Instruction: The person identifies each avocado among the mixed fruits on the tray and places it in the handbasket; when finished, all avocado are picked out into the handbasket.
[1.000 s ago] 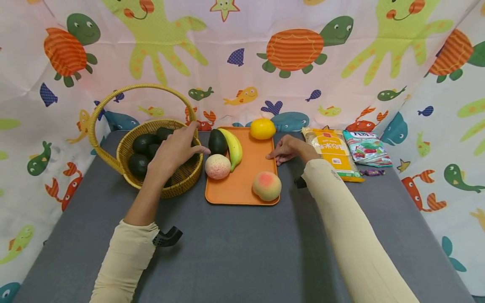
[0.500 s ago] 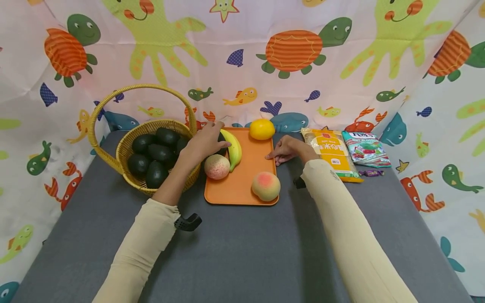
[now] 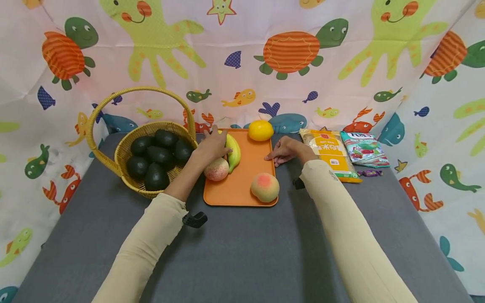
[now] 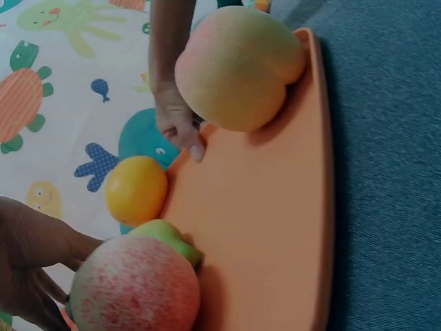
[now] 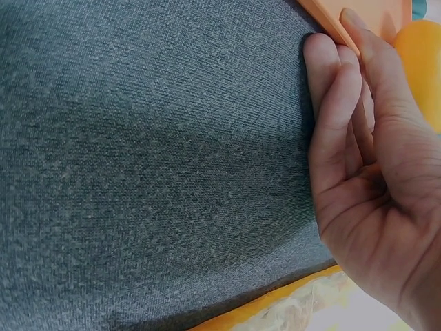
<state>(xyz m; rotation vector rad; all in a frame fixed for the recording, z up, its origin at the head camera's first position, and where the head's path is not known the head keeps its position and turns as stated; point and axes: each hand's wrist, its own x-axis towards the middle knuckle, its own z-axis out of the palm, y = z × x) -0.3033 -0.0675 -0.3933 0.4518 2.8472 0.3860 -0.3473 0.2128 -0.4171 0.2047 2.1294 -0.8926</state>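
In the head view my left hand [image 3: 213,146] curls over a dark avocado on the tray's left side and grips it. The hand covers nearly all of this avocado; a dark sliver of the avocado [image 4: 68,307] shows in the left wrist view. Beside it lie a banana [image 3: 234,155] and a speckled pink peach [image 3: 216,170]. My right hand [image 3: 285,150] pinches the right rim of the orange tray [image 3: 244,164], thumb on the inner side. A larger peach [image 3: 265,187] sits at the tray's front right, a lemon [image 3: 260,130] at its back right.
A yellow wicker basket [image 3: 119,166] with a tall handle stands left of the tray, holding several avocados [image 3: 159,155]. Right of my right hand lie a yellow grain bag [image 3: 333,156], a teal candy bag [image 3: 364,149] and a purple wrapped candy [image 3: 370,173].
My left hand has moved right from above the basket's edge onto the avocado on the tray. My right hand has stayed on the tray rim.
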